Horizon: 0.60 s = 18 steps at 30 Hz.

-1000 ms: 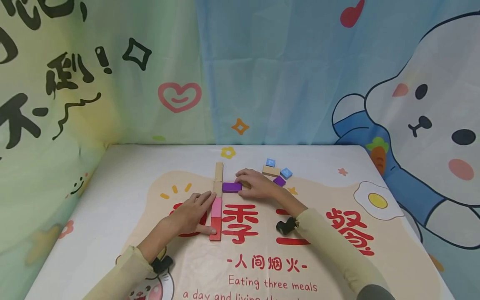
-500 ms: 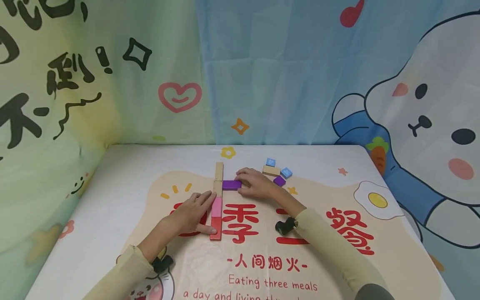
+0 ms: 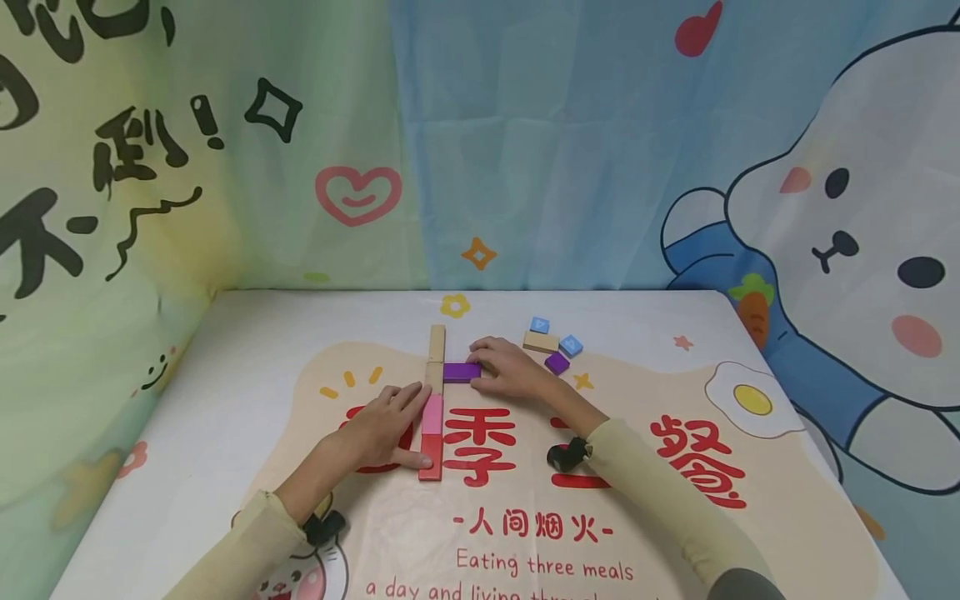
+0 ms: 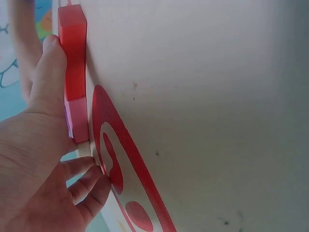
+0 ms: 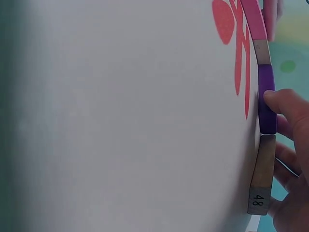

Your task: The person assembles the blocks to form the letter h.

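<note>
Centrally, block column [image 3: 432, 408]: red block [image 3: 431, 450] at six o'clock, then pink block [image 3: 432, 414], near tan block [image 3: 435, 375] and far tan block [image 3: 437, 342] at twelve, toward the curtain [image 3: 480, 142].
Left hand [image 3: 381, 427]: at nine o'clock of the column, thumb resting on the red block, fingertips by the join of pink and near tan; thumb and fingers wide apart.
Right hand [image 3: 513, 371]: at three o'clock of the column, thumb and fingers clamped on the outer end of the long purple block.
Long purple block [image 3: 459, 372]: lying crosswise at three o'clock of the near tan block, its end against it.
Numbered tan block [image 5: 263, 162]: just past the long purple block's outer end, in line with it, marked 48; largely covered by the right hand from the head.
Loose blocks: around one to two o'clock from the right hand, two blue blocks [image 3: 540, 325], loose tan block [image 3: 541, 342], small purple block [image 3: 557, 363].
Table [image 3: 247, 350]: pale cover, red writing; fried-egg print [image 3: 752, 400] toward three o'clock.
</note>
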{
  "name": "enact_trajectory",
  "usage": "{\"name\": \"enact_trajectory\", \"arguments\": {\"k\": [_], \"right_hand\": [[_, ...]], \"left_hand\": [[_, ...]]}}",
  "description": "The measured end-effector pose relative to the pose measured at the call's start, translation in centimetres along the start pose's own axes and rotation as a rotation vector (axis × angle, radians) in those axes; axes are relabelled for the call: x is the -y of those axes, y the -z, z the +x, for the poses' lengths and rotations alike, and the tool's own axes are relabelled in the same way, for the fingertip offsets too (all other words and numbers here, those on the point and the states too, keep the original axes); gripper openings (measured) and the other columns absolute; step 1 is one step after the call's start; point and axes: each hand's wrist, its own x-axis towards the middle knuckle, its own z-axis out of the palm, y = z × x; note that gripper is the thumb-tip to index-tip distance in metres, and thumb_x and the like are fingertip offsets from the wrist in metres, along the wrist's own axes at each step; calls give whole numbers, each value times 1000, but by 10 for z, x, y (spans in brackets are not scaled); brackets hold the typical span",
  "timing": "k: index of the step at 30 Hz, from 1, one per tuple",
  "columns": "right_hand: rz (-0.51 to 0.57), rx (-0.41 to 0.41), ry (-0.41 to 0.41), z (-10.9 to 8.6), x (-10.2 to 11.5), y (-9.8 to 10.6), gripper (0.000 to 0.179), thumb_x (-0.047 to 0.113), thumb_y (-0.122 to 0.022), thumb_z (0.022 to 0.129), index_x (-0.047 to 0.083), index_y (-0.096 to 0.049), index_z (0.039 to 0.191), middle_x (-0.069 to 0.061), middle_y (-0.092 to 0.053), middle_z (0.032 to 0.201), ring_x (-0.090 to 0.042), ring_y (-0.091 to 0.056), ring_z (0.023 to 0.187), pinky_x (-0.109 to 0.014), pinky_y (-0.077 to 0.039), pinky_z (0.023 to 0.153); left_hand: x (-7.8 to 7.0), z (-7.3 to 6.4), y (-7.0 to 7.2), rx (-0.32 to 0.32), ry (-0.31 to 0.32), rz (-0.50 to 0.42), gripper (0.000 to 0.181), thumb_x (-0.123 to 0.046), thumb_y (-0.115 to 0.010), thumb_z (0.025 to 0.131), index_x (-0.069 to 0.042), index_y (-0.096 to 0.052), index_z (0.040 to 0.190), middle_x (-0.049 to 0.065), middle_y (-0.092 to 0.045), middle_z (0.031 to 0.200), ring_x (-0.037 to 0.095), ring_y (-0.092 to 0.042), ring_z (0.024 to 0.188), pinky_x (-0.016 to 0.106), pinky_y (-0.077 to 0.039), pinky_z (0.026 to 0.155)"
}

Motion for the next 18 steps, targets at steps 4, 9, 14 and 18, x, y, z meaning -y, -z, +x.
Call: {"name": "enact_trajectory", "arguments": {"k": [4,9,14,18], "right_hand": [[-3,-8,-15,0,1,-1,37,33,-68,89,13,-64,120,-9,-52,139,-27,-47,133,-46,-39,113],[-5,2,-36,-2,0,3,48,40,-69,88,14,-61,128,-9,-49,144,-28,-43,137,-49,-36,114],[2,-8,-34,-10,-5,7,55,42,-71,87,14,-59,132,-10,-48,144,-30,-42,137,-51,-35,114],[-18,-20,-23,-22,-7,7,57,42,-70,87,15,-57,135,-9,-50,143,-29,-44,136,-51,-36,113]], "left_hand": [[0,0,-1,1,1,-3,111,-71,-67,72,-14,-21,155,10,-29,158,30,-35,140,45,-50,102],[1,0,-1,-5,-7,-11,111,-71,-67,72,-13,-22,155,11,-30,157,32,-36,138,46,-49,103],[1,0,-1,-11,-7,-15,111,-70,-68,72,-13,-23,155,11,-31,157,32,-36,138,46,-50,102],[1,0,-2,-22,-10,-13,111,-69,-69,72,-12,-23,155,11,-31,157,31,-36,138,45,-50,101]]}}
